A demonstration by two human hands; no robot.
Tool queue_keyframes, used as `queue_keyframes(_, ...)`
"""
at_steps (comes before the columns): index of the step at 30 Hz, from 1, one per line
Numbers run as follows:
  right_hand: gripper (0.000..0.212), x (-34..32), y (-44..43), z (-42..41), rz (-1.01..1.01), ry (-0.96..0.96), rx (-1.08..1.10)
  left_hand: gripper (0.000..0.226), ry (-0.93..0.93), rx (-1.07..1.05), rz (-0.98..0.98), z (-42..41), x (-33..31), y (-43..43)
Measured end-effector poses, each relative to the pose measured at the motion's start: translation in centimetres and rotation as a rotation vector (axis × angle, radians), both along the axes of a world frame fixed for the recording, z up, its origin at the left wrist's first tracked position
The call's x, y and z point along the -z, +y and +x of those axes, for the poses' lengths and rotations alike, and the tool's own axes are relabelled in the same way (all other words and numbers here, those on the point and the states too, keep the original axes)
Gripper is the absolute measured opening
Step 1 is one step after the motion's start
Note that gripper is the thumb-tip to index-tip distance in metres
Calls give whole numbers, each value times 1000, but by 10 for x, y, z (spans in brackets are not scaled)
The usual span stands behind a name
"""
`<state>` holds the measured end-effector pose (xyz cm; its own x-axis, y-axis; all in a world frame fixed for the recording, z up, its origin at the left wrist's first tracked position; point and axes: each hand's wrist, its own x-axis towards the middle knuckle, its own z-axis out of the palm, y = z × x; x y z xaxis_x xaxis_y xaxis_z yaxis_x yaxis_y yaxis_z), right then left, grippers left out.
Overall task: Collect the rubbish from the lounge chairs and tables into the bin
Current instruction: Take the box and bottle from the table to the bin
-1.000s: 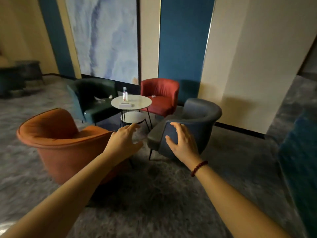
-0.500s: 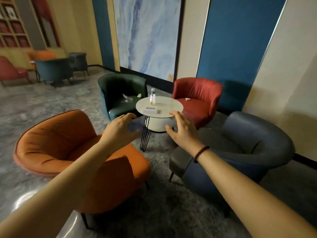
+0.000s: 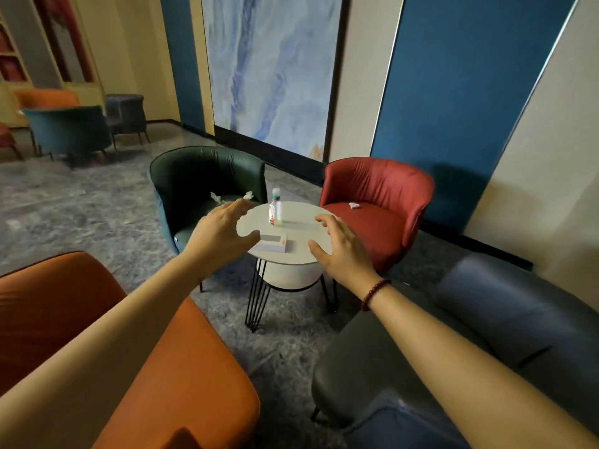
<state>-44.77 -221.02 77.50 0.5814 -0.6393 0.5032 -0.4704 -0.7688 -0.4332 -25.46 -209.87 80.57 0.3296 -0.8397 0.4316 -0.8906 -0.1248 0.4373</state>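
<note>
A dark green leather tub chair (image 3: pixel 194 176) and a red leather tub chair (image 3: pixel 382 189) flank a small round white worktop (image 3: pixel 304 234), toward which the left hand (image 3: pixel 220 234) and right hand (image 3: pixel 343 251) are stretched — each grip wide, holding nothing. A flat pale box (image 3: pixel 272 243) and an upright clear plastic bottle (image 3: pixel 275 210) stand on it; crumpled white tissues (image 3: pixel 354 205) lie on both seats.

The round bench (image 3: pixel 301 218) is much closer than a second ago. The left hand (image 3: pixel 220 234) now shows against the bench's left edge and the right hand (image 3: pixel 343 251) against its right edge, fingers spread. Before, both hung well short of the bench, level with the grey chair (image 3: pixel 486 335).
</note>
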Motion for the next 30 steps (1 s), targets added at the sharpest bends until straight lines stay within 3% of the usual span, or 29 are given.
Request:
queue_keyframes(13,40,27,-291,116,29,11,-14,48,18,-58,84,116,36,-272)
queue_keyframes(21,43,35,-388,224,42,41,-156,48,17,-178,139,203,39,-357)
queue_keyframes(30,44,64,-517,351,103,64,-119,49,23,-141,187,321,64,-489)
